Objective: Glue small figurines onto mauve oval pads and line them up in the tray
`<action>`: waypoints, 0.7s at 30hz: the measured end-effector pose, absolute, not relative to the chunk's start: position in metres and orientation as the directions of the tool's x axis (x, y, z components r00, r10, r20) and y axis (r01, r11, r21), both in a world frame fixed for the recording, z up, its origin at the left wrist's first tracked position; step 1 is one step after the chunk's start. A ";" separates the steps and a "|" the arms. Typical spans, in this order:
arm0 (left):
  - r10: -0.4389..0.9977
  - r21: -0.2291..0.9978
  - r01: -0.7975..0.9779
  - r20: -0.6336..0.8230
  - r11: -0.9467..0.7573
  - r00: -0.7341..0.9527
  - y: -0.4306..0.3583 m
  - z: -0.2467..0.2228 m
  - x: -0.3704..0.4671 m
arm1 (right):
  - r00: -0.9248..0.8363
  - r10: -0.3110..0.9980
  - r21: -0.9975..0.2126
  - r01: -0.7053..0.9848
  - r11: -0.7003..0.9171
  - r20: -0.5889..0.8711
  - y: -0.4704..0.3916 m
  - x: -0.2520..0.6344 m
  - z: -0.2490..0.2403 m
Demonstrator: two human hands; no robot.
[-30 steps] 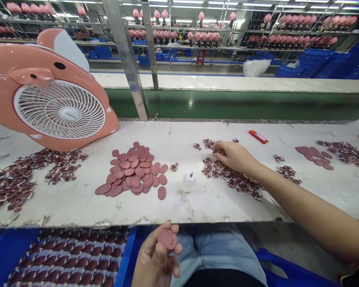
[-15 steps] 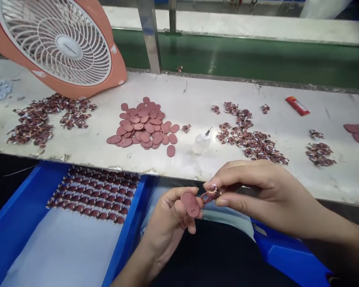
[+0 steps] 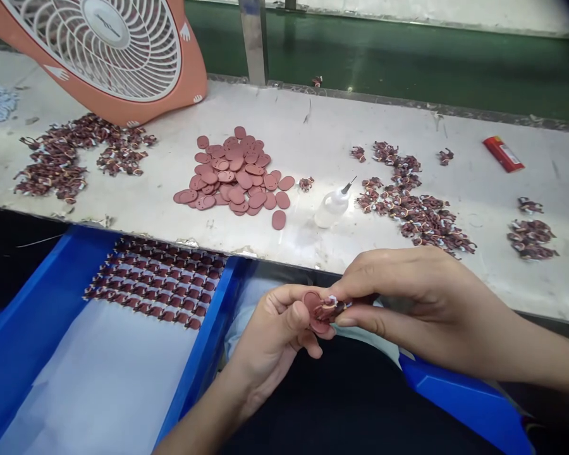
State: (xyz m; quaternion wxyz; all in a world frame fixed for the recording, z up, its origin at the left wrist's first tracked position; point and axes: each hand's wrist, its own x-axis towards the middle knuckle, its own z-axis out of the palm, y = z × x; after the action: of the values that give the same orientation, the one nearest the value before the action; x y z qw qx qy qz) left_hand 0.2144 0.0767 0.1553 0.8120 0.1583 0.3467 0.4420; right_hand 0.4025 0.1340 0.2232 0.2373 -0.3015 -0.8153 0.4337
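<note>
My left hand (image 3: 279,328) pinches a flat reddish-brown oval disc (image 3: 312,304) between thumb and fingers, below the bench's front edge. From the right, my right hand (image 3: 398,291) grips a small dark-brown figure (image 3: 330,306) with white and orange bits, and this piece overlaps the disc's face. Fingertips cover part of both. On the bench behind, a heap of similar oval discs (image 3: 237,170) lies left of a clear bottle with a needle tip (image 3: 332,207). Piles of small brown figures lie to the bottle's right (image 3: 424,218) and at the far left (image 3: 57,158).
An orange fan (image 3: 123,47) stands at the back left. Below it, a blue tray (image 3: 227,297) holds rows of brown pieces on white sheets. A red packet (image 3: 502,154) and a smaller figure pile (image 3: 532,239) lie right. A metal post (image 3: 253,44) rises behind.
The brown figure in my right hand has moved left onto the disc, and my hands are closer together. The disc has turned more edge-on. The camera view has tilted down slightly.
</note>
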 end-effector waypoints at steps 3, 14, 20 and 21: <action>0.821 0.557 -0.605 -0.427 0.569 0.379 0.076 0.154 0.214 | -0.708 0.698 -0.848 0.302 0.437 0.108 0.135 0.404 0.223; 0.795 0.510 -0.619 -0.474 0.598 0.378 0.074 0.153 0.213 | -0.733 0.671 -0.825 0.311 0.472 0.108 0.137 0.401 0.222; 0.795 0.502 -0.623 -0.464 0.600 0.391 0.074 0.152 0.213 | -0.763 0.632 -0.784 0.309 0.539 0.134 0.137 0.403 0.222; 0.797 0.502 -0.627 -0.462 0.596 0.389 0.074 0.152 0.213 | -0.767 0.626 -0.775 0.307 0.553 0.142 0.137 0.403 0.223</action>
State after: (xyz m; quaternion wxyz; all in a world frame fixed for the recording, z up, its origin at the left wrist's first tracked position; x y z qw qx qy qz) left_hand 0.2129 0.0744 0.1519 0.8241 0.1235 0.3451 0.4319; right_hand 0.4027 0.1370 0.2226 0.2060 -0.2722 -0.8567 0.3866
